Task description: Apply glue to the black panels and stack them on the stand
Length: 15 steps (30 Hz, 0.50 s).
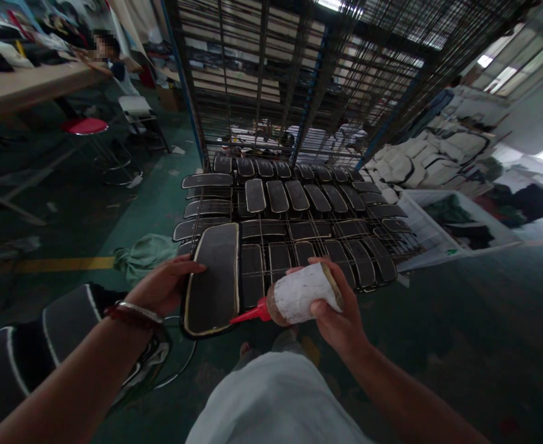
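Note:
My left hand (172, 282) grips the left edge of a dark, rounded rectangular panel (213, 277) with a pale line around its border. In my right hand (339, 308) is a bottle (302, 295) wrapped in white, tilted so that its red nozzle (250, 312) points left. The nozzle's tip is at the panel's lower right edge. Behind the panel, similar dark pieces (309, 230) with pale outlines lie in rows on a wire rack.
Tall metal wire racks (262, 74) rise ahead. More dark pieces (68, 320) are at lower left. A white bin (498, 231) and stacked white bundles (438, 154) stand at right. At far left are a red stool (84, 126), a table (31, 86) and a person (121, 71).

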{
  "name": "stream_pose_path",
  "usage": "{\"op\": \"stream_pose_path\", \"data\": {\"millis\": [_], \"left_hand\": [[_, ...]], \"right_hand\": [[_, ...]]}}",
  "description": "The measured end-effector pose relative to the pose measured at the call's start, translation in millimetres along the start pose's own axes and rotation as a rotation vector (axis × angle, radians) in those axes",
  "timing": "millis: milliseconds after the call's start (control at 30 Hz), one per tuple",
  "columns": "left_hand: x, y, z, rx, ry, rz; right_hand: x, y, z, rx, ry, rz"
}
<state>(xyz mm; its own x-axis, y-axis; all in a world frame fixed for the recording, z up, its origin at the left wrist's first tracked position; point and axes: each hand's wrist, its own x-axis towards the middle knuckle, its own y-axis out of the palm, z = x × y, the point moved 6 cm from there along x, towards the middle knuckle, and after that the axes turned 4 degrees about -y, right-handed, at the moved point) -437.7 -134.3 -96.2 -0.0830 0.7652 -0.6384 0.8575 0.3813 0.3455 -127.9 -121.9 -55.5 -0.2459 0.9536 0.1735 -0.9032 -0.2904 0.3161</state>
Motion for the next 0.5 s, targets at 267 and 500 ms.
{"op": "stream_pose_path", "data": {"millis": [267,500], "left_hand": [[-4.6,12.8,13.9,-0.074,0.025,0.0],[-15.9,41.8,32.5,-0.046,-0.067,0.159]], "right_hand": [[32.0,7.4,-54.5,0.31,0.341,-0.205],[98.2,-2.3,-26.4,0.081,-0.004,-0.206]]}}
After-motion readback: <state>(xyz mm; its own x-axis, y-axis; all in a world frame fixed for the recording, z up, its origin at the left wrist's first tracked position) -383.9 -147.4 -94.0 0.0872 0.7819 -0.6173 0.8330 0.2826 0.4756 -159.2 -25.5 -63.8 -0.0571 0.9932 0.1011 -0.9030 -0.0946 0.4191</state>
